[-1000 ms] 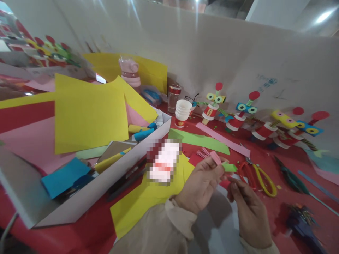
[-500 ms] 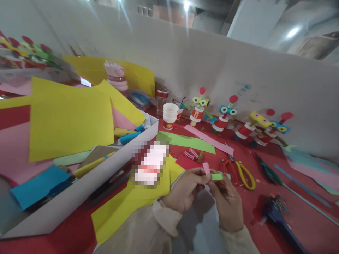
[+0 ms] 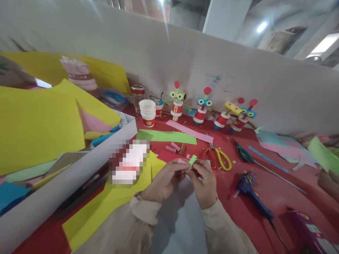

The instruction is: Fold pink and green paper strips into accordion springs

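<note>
A pink and green pair of narrow paper strips (image 3: 192,160) is crossed and folded between my fingertips. My left hand (image 3: 165,180) pinches the strips near the fold, where the pink end lies by the thumb. On the other side, my right hand (image 3: 204,181) has closed its fingers at the green end, which sticks up. Just beyond the hands lie several small folded paper springs (image 3: 175,147), pink-striped and green-brown. Scissors (image 3: 222,158) with red and yellow handles rest close past my right hand. Yellow paper sheets (image 3: 106,203) are spread beside my left forearm.
A white box (image 3: 116,141) of coloured paper stands left. Stacked paper cups (image 3: 147,113) and several cup figures (image 3: 177,107) line the wall. Pliers (image 3: 242,151), a blue glue gun (image 3: 251,197) and a purple device (image 3: 309,229) lie right. Another person's hand (image 3: 329,183) holds green paper.
The view has turned right, bringing the purple device and another person's hand into sight. The green end has swung from lying sideways to pointing up; both hands keep hold of the strips.
</note>
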`<state>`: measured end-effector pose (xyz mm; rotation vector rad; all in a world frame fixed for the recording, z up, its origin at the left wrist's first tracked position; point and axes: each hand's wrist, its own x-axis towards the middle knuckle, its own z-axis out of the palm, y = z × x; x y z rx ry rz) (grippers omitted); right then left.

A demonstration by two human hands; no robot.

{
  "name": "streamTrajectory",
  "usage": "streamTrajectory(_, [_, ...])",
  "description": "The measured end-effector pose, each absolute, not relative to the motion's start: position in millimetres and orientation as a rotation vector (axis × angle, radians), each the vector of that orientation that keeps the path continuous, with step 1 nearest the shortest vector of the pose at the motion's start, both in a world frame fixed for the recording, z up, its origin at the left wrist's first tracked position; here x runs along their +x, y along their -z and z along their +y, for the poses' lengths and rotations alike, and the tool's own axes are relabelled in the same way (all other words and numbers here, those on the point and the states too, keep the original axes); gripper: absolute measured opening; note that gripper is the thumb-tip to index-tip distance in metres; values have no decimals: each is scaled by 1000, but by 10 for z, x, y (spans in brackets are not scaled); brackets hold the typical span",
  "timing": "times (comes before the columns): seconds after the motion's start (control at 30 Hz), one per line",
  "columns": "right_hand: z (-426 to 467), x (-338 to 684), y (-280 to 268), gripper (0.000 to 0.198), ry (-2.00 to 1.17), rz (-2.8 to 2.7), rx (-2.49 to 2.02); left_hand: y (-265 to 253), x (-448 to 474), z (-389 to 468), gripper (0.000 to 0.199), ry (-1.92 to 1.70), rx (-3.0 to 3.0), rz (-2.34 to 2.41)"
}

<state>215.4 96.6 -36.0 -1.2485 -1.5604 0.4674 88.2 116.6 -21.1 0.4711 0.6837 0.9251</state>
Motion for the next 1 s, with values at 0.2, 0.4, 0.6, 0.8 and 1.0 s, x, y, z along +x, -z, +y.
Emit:
streamTrajectory(0.2, [955,2122,387,13,-495,-1523,-1221,182,835,1203,24,-944,552,699])
streamTrajectory(0.4, [961,2131,362,11,-441,-1579,-1144,184,829,1202,22,-949,559,715])
streamTrajectory(0.6, [934,2074,351,11,-443,-1543,-1136,159,832,1191,15,-937,506,687])
streamTrajectory(0.8, [916,2069,348,20,-579,-1489,-1125,147,798,1198,14,-936,502,627])
streamTrajectory(1.0, [931,2175,193,14,-1002,-1506,-987,160,733,1203,31,-821,521,573])
